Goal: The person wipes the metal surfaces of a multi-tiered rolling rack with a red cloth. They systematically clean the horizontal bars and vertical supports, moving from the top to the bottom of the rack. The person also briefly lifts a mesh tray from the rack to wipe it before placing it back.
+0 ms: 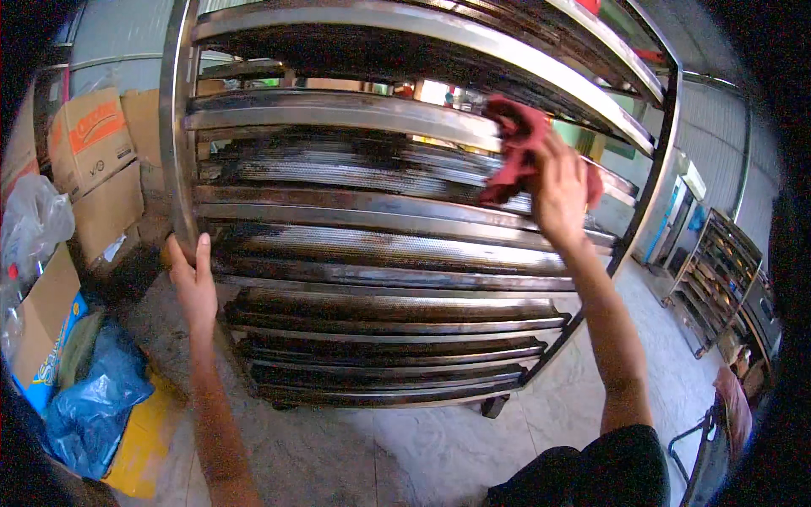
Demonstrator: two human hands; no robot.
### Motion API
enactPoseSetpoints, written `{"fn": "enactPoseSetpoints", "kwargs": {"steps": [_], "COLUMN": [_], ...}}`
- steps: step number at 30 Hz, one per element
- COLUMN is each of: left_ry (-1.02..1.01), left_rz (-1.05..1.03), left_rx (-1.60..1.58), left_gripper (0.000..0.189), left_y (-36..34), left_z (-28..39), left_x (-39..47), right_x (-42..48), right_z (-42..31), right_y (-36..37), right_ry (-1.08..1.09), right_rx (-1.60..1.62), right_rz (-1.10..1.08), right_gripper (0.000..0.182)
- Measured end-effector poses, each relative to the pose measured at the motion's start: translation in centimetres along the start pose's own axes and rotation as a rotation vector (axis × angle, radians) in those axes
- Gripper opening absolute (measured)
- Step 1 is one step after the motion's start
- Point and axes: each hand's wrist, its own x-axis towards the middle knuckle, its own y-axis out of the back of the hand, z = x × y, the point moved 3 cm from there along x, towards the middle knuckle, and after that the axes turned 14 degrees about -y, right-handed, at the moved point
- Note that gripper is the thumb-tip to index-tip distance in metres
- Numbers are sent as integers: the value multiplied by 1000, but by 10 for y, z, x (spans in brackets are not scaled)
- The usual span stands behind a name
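A tall metal rack (355, 209) on castors stands right in front of me, with dark baking trays (393, 244) on its several levels. My left hand (192, 272) grips the rack's left upright post (176, 127), thumb on the near side. In my right hand (561, 187) is a crumpled dark red cloth (523, 142), held against or just before the rack's upper middle rails, right of centre. The hand and cloth are slightly blurred, and some of the fingers are hidden by the back of the hand.
Cardboard boxes (95, 146) are stacked at the left, above an open box (47, 317), a blue plastic bag (98, 399) and a yellow item (142, 443) on the floor. Another wheeled rack (716, 272) stands at the far right. A chair-like metal frame (687, 443) is at the lower right.
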Motion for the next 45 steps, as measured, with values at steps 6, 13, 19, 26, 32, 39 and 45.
{"fn": "enactPoseSetpoints", "kwargs": {"steps": [6,13,19,26,32,39,45], "left_ry": [-94,-113,-156,-78,13,-118,-100], "left_rz": [42,112,237,119,-5,93,132], "left_rx": [-75,139,144,67,-141,-178,-226], "left_gripper": [61,55,47,60,57,39,40], "left_y": [-4,-5,-1,-5,9,-6,0], "left_z": [-3,8,12,3,-2,16,4], "left_x": [0,-1,1,1,8,2,2], "right_x": [-56,-48,-2,31,40,59,124], "right_z": [146,134,9,-95,-76,-31,-68], "right_y": [7,3,7,3,15,57,4], "right_ry": [-273,-262,-253,-132,328,339,-119], "right_rx": [-179,-365,-41,224,208,-14,277], "right_rz": [-78,102,118,102,41,478,183], "right_gripper": [47,45,35,45,49,29,39]}}
